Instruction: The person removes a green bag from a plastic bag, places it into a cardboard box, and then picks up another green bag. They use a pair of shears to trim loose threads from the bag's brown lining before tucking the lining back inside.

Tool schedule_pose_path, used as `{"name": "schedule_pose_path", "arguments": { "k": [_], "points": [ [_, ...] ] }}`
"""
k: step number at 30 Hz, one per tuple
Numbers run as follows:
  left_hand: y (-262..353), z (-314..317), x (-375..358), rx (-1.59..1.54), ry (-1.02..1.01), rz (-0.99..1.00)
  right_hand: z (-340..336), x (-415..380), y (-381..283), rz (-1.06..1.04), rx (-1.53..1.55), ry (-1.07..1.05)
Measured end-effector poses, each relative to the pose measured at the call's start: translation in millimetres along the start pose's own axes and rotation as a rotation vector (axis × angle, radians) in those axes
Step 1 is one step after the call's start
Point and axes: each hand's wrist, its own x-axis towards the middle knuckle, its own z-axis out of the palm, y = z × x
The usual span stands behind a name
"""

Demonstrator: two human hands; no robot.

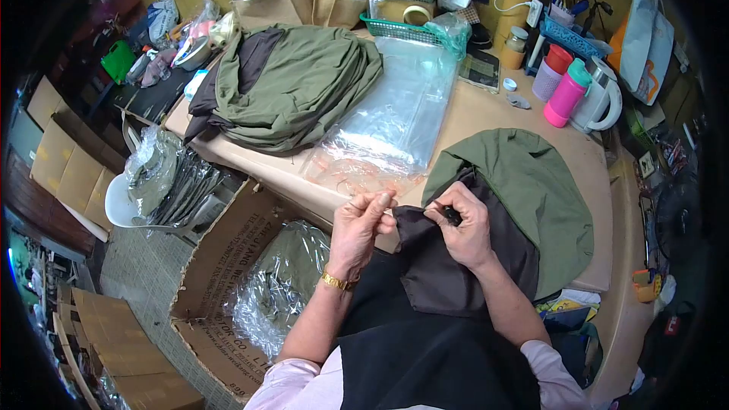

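Fingers (462, 196) pinching fabric (520, 201) — olive, dark brown, creased

A pink, teal-lidded bottle (568, 100) stands near the tabletop's (484, 110) far right corner. A green plastic basket (402, 29) sits near its far edge.

— How does the soft olive-green cloth (528, 201) with its dark-brown fabric panel (463, 277) lie?
— Loosely rumpled; the olive part rounded on the tan tabletop (486, 110), the panel draped toward the lap.
— And the small black object (453, 217)?
— Mostly hidden inside the curled right hand (466, 222).
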Motion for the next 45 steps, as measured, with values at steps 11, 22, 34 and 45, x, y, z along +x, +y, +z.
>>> {"name": "schedule_pose_path", "arguments": {
  "k": [11, 22, 34, 45],
  "points": [
    [-10.3, 12.9, -9.0, 0.033, -0.055, -0.039, -4.0, -7.5, 3.4, -0.047, 0.013, 0.047],
    [-5.4, 14.9, -14.1, -0.245, -0.176, -0.166, -18.1, -0.8, -33.9, -0.165, -0.482, 0.084],
    [-15.3, 21.4, -13.1, -0.159, -0.123, -0.058, -8.0, -4.2, -45.0, -0.4, -0.714, 0.003],
    [-9.5, 29.3, -24.8, -0.18, -0.212, -0.045, -7.0, 9.3, -24.8, 0.091, -0.007, 0.006]
  ]
}}
